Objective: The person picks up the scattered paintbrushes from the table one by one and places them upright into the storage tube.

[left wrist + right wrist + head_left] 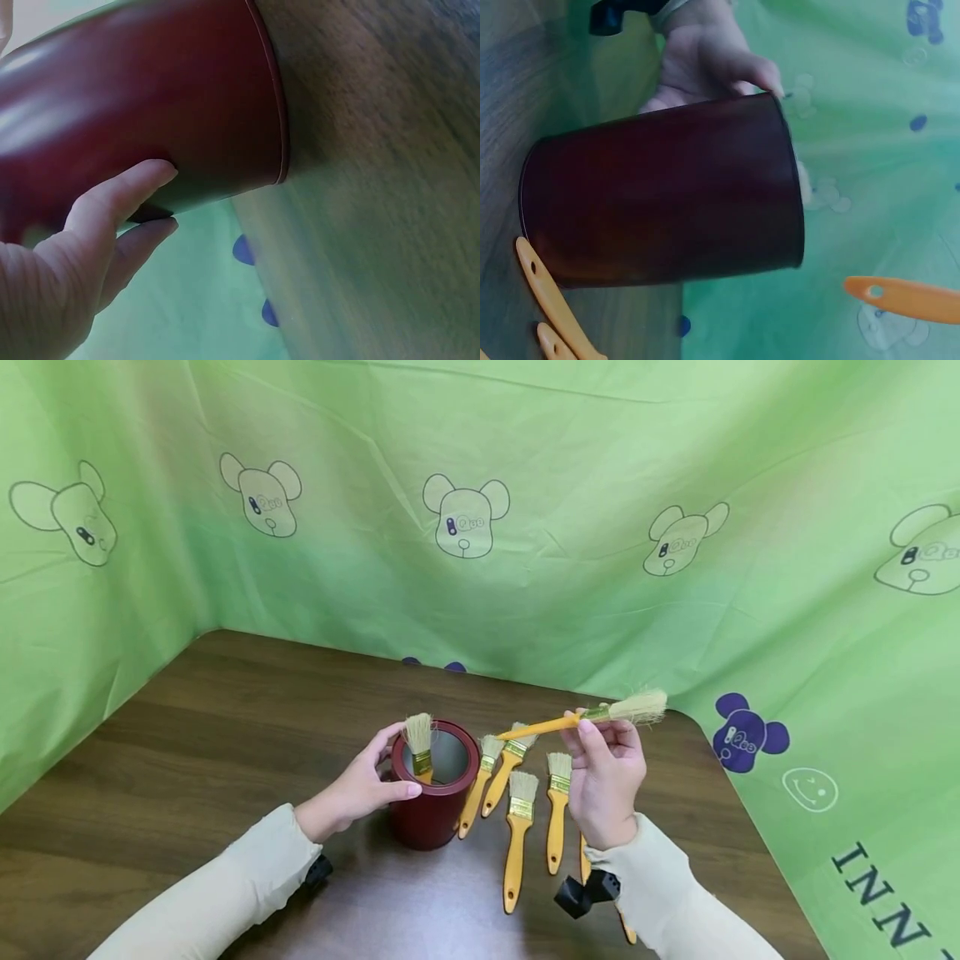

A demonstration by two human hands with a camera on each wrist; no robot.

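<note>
My left hand grips a dark red can by its upper left side, thumb at the rim and fingers round the far side. The can stands upright on the table. Inside it leans a paintbrush, bristles up above the rim. To the right, my right hand pinches another paintbrush near its gold ferrule. That brush is raised, bristles pointing right and handle end toward the can. In the right wrist view, its orange handle shows beyond the can's rim, apart from it.
Several more paintbrushes lie right of the can, among them one in the middle and one farther right; another is partly behind my right wrist. The brown table meets a green printed cloth at the back and sides.
</note>
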